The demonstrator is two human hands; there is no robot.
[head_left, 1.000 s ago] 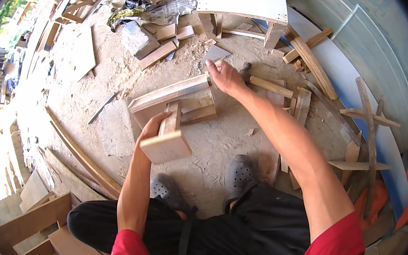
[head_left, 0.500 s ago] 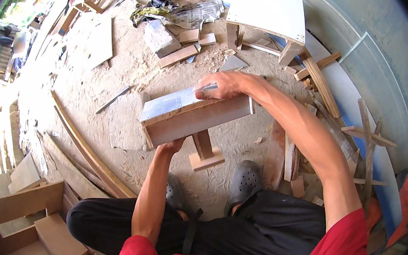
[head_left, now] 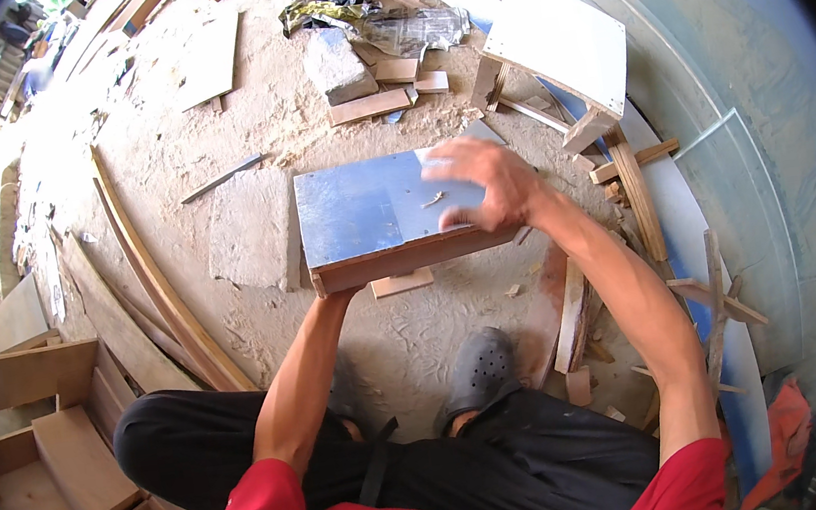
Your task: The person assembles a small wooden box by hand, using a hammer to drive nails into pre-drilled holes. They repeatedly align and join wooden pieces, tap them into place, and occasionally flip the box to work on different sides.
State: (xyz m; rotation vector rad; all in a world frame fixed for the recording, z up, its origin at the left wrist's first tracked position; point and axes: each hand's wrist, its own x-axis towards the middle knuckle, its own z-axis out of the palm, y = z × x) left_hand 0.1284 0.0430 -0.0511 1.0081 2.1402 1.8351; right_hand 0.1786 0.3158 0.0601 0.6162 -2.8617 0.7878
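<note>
Wooden box (head_left: 353, 216) with a bluish flat top was held up over the floor (head_left: 405, 321), in the middle of the view. Far left sat an open wooden case (head_left: 20, 380), then a long bent strip of wood (head_left: 152, 284) and a flat slab (head_left: 250, 233). The left hand (head_left: 338, 296) reached under the box's near left corner; its fingers were hidden, so their grip could not be told. A small shaving (head_left: 435, 198) lay on the top, beside the right hand (head_left: 493, 185), which was blurred, fingers spread and thumb apart, over the box's right end; whether it touched was unclear. Farther right stood a white-topped stool (head_left: 560, 41), then a clear sheet (head_left: 750, 206)
</note>
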